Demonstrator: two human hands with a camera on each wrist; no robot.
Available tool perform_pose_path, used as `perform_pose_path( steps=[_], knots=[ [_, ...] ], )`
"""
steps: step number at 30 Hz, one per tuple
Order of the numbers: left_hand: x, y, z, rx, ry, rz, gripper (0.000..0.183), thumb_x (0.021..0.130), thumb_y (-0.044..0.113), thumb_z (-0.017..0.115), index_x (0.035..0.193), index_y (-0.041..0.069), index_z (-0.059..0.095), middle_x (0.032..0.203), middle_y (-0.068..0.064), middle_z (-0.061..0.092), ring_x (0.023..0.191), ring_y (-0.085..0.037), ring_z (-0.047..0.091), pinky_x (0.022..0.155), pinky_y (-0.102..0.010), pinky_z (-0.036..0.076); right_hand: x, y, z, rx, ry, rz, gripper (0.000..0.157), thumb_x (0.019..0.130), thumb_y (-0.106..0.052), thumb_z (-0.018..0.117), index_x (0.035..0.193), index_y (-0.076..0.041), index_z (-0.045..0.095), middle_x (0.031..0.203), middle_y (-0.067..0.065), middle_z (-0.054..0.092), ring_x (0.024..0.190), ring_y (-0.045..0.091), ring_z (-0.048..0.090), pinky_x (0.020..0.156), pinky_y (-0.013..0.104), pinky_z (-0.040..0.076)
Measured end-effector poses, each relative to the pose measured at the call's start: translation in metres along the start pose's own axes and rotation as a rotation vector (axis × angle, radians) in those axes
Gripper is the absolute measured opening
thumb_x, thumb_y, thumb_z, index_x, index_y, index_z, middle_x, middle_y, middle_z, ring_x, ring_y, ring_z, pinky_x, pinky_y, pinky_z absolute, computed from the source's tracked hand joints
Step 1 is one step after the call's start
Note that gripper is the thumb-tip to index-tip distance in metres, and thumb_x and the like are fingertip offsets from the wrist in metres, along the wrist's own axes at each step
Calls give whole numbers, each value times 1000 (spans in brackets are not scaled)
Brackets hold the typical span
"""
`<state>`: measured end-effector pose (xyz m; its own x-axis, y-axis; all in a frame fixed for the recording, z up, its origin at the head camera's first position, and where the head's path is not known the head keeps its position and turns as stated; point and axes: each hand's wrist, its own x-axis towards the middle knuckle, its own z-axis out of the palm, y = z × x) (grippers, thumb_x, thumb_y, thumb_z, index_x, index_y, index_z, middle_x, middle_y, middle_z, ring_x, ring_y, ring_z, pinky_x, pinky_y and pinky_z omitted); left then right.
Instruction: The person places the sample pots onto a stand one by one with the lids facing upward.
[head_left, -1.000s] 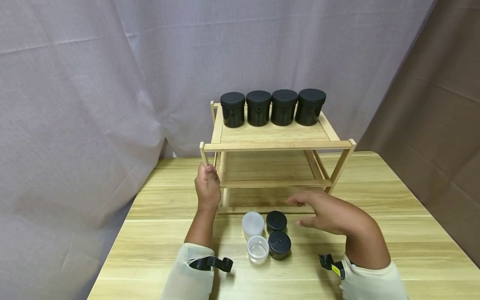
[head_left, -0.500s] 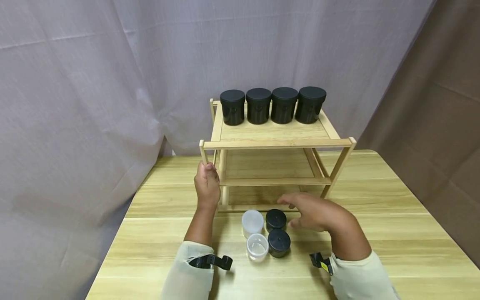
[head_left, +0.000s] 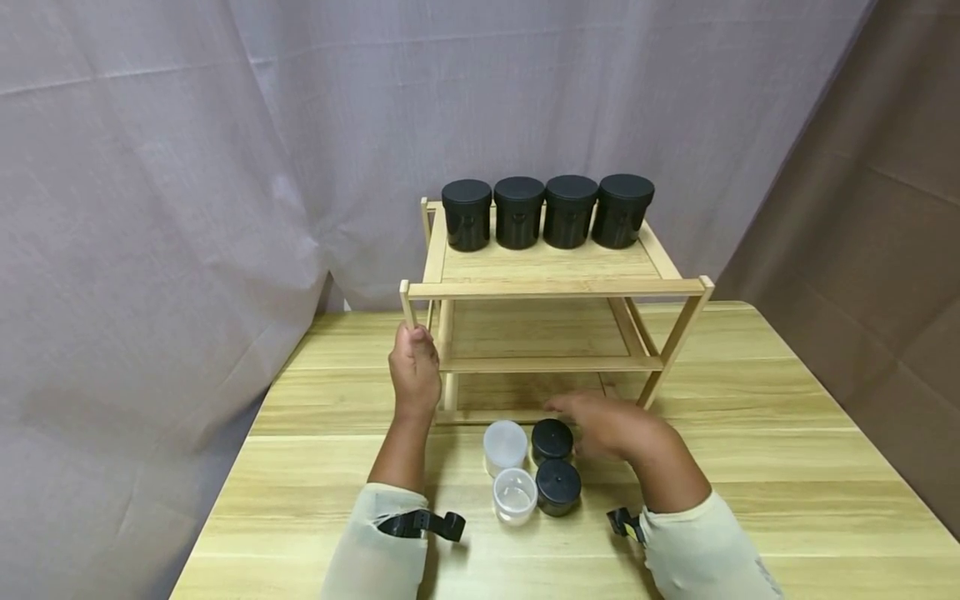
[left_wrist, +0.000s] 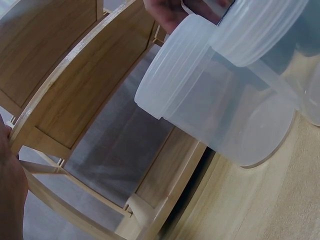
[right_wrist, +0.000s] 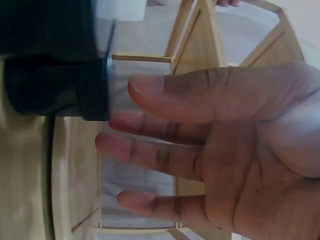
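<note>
My left hand (head_left: 415, 371) grips the front left post of a wooden three-tier shelf (head_left: 555, 289). At the far black-lidded jar (head_left: 552, 438) is my right hand (head_left: 603, 425), its fingers spread. In the right wrist view the thumb and fingertips (right_wrist: 145, 85) are right at that jar's lid (right_wrist: 95, 90). A second black-lidded jar (head_left: 558, 487) stands just nearer. Left of them are a clear jar with a frosted white lid (head_left: 506, 447) and a clear jar (head_left: 516, 497) whose inside shows from above. In the left wrist view a clear jar (left_wrist: 225, 100) looms close.
Several taller black lidded jars (head_left: 517, 212) stand in a row at the back of the shelf's top tier. The wooden table (head_left: 315, 500) spreads around, with a grey cloth (head_left: 225, 167) hanging behind and a brown one (head_left: 885, 250) at the right.
My right hand has moved left, from beside the jars to right over the far black-lidded one. The left hand stays on the shelf post, and the jars have not moved.
</note>
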<state>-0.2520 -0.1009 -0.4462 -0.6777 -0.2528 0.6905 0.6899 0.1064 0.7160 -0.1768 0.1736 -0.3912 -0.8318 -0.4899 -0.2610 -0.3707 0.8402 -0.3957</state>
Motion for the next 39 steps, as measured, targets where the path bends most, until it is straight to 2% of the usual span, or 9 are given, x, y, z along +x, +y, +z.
perform_pose_path(
  steps=[5, 10, 17, 25, 31, 39],
  knots=[
    [-1, 0, 1, 2, 1, -10, 81, 109, 67, 34, 92, -12, 50, 58, -18, 43, 53, 0, 40, 45, -16, 35, 7, 2, 6, -19, -17, 12, 76, 78, 13, 87, 148, -4, 63, 153, 20, 63, 138, 45, 62, 112, 61, 55],
    [0, 0, 1, 7, 8, -10, 82, 109, 67, 34, 92, -12, 50, 58, -20, 43, 53, 0, 41, 46, -16, 36, 14, 7, 9, 1, -25, -1, 74, 75, 14, 89, 143, -6, 67, 144, 15, 70, 131, 37, 67, 110, 57, 56],
    [0, 2, 1, 2, 17, -20, 84, 108, 70, 36, 92, -11, 50, 57, -20, 43, 52, 0, 41, 46, -16, 35, 20, 15, 12, 34, -34, -62, 72, 69, 16, 90, 133, -12, 72, 129, 10, 74, 117, 26, 68, 103, 47, 58],
    [0, 2, 1, 8, 9, -15, 84, 108, 70, 34, 92, -11, 50, 57, -19, 43, 53, 1, 41, 46, -16, 34, 24, 23, 14, 108, -57, -75, 70, 68, 16, 91, 130, -12, 70, 121, 7, 72, 111, 22, 66, 99, 42, 57],
    [0, 2, 0, 4, 3, -13, 83, 108, 68, 35, 93, -11, 51, 58, -19, 44, 53, 0, 40, 46, -16, 34, 27, 30, 15, 165, -87, -99, 69, 70, 13, 91, 130, -12, 68, 121, 7, 71, 112, 22, 65, 102, 43, 56],
    [0, 1, 1, -15, 5, -5, 80, 108, 66, 37, 92, -11, 50, 57, -14, 42, 53, 1, 39, 45, -16, 33, 26, 36, 14, 215, -97, -65, 68, 74, 7, 93, 133, -15, 67, 128, 9, 70, 118, 26, 65, 107, 51, 56]
  ],
)
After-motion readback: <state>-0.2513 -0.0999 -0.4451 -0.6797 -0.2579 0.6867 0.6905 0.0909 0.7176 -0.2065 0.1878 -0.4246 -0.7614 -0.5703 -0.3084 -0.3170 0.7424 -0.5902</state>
